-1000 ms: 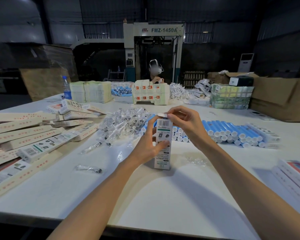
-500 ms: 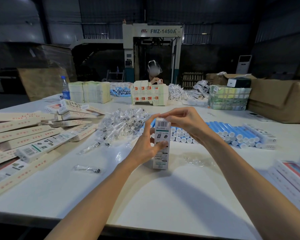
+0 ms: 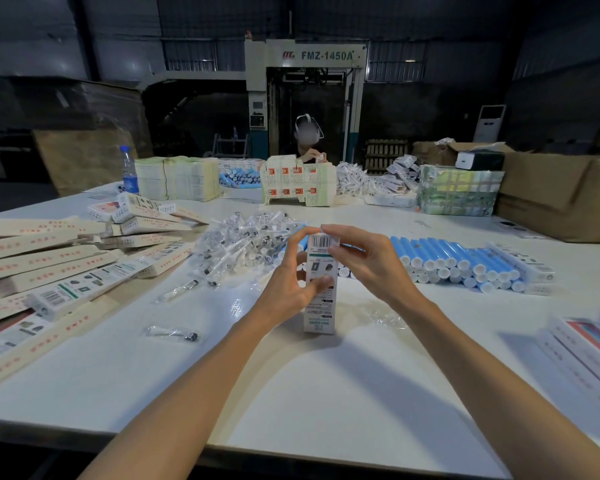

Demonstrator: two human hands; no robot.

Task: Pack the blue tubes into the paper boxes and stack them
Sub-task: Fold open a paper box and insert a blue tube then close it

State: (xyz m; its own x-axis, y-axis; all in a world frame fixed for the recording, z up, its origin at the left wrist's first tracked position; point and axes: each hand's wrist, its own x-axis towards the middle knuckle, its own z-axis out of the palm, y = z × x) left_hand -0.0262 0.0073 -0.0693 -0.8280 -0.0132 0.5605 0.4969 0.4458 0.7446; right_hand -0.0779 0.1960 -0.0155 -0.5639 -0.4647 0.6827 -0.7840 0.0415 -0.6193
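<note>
This is a big, dark factory hall where things get packed. A tall machine [image 3: 305, 56] marked FMZ-1450A stands at the back by gray metal walls [image 3: 84, 36], and brown cardboard cartons [image 3: 561, 199] sit off to the right. The long white counter [image 3: 326, 393] holds piles of flat paper boxes [image 3: 49, 258], rows of blue tubes [image 3: 458, 258] and heaps of small clear bags [image 3: 246, 244], and another person [image 3: 309, 147] works at its far side.

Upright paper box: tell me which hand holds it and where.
Left hand grips the paper box at its middle; right hand pinches its top end.
</note>
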